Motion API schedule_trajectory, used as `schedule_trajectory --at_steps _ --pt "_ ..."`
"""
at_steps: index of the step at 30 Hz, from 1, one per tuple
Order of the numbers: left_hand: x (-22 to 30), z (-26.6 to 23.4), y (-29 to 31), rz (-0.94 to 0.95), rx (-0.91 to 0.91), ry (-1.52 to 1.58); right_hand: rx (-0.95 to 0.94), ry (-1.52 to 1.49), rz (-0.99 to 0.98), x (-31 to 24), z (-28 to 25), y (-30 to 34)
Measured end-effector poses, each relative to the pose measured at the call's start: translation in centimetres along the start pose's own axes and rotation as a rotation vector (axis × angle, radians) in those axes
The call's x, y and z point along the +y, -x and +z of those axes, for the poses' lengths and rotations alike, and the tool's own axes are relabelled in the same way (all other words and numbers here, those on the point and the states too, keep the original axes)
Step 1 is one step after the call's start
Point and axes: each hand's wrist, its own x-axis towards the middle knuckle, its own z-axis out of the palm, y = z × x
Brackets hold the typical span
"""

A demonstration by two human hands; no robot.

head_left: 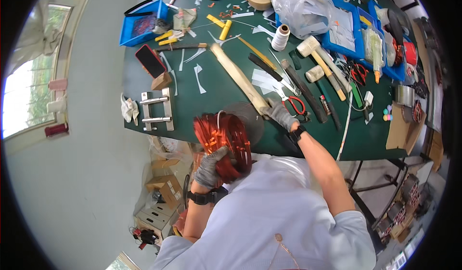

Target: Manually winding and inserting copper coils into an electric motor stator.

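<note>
The left hand [211, 166], gloved in grey, is closed on a bundle of red-brown wire coils [219, 135], held upright at the near edge of the green table [380, 137]. The right hand [281, 116], likewise gloved, touches the near end of a pale wooden stick [238, 77]; whether its fingers close around it cannot be told. Red-handled scissors [302, 107] lie just beyond the right hand. A metal frame [169, 110] stands by the table's near left corner.
</note>
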Motion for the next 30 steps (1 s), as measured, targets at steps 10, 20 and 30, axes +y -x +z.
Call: schedule_trajectory --at_steps 10,20,30 --pt "2.8 -3.0 -3.4 0.029 -0.028 -0.044 0.385 0.887 -0.640 -3.2 2.8 -7.3" --pt "3.7 -0.4 -4.1 -0.010 -0.037 0.005 0.521 1.524 -0.342 -2.0 1.2 -10.0" --pt "3.5 0.9 -3.7 -0.006 -0.039 -0.083 0.417 1.242 -0.160 -4.3 -2.0 -12.1"
